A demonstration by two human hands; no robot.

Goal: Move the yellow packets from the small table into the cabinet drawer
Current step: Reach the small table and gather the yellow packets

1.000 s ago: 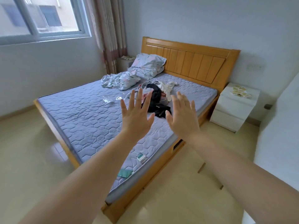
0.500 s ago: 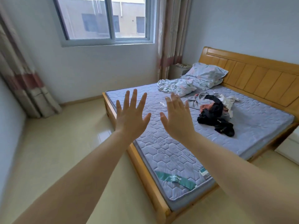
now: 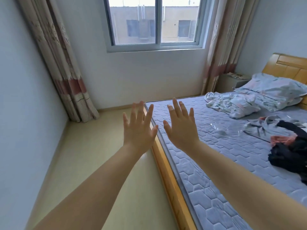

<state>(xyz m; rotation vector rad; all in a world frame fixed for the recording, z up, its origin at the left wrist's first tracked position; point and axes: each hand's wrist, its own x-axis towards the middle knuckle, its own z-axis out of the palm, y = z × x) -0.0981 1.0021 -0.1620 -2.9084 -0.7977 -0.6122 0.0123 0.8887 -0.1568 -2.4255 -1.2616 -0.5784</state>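
Observation:
My left hand point(image 3: 139, 128) and my right hand point(image 3: 181, 127) are both raised in front of me at arm's length, backs towards me, fingers spread and straight, holding nothing. They hover over the near corner of the bed. A small bedside cabinet point(image 3: 230, 83) stands in the far corner between the curtain and the headboard, with some flat items on top that are too small to make out. No yellow packets are in view.
A wooden-framed bed point(image 3: 167, 173) with a grey-blue quilted mattress point(image 3: 216, 155) fills the right side, carrying a pillow point(image 3: 274, 90), crumpled bedding and dark clothes point(image 3: 292, 153). Bare beige floor point(image 3: 93, 163) runs along the left wall. Curtains point(image 3: 63, 63) flank the window point(image 3: 156, 22).
The view has swung left: the white cabinet with the yellow packets and most of the headboard left the frame, and the window wall now faces me. Both hands stay raised and spread.

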